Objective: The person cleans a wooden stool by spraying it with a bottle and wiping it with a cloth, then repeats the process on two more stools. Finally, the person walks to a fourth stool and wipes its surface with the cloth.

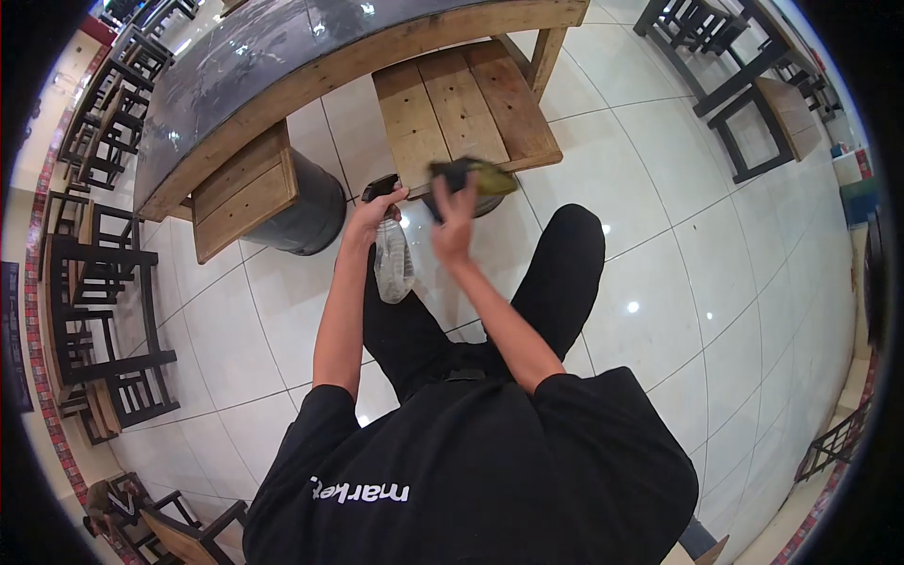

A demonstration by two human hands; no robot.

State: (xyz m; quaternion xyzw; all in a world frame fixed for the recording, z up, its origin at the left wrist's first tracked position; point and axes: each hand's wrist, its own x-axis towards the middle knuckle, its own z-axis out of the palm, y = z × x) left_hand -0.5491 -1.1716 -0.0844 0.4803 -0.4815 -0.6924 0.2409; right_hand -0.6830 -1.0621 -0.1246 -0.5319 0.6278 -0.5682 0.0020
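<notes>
My left hand (370, 218) is wrapped round the neck of a clear spray bottle (394, 268) with a black trigger head, which hangs over the floor in front of my knees. To its right, my right hand (454, 224) presses on a bunched cloth (492, 178), dark on one side and yellow-green on the other. Motion blurs this hand and the cloth. Both overlap the near edge of a stool's wooden plank seat (438, 99). Most of the stool's base is hidden behind the hand and cloth.
A large table (282, 47) with a glossy dark top and wooden edge stands ahead. Under its left part is another wooden-topped stool (247, 193) on a dark drum base. Tables and chairs (104, 311) line the left, with a bench (786, 118) at right on the tiled floor (650, 301).
</notes>
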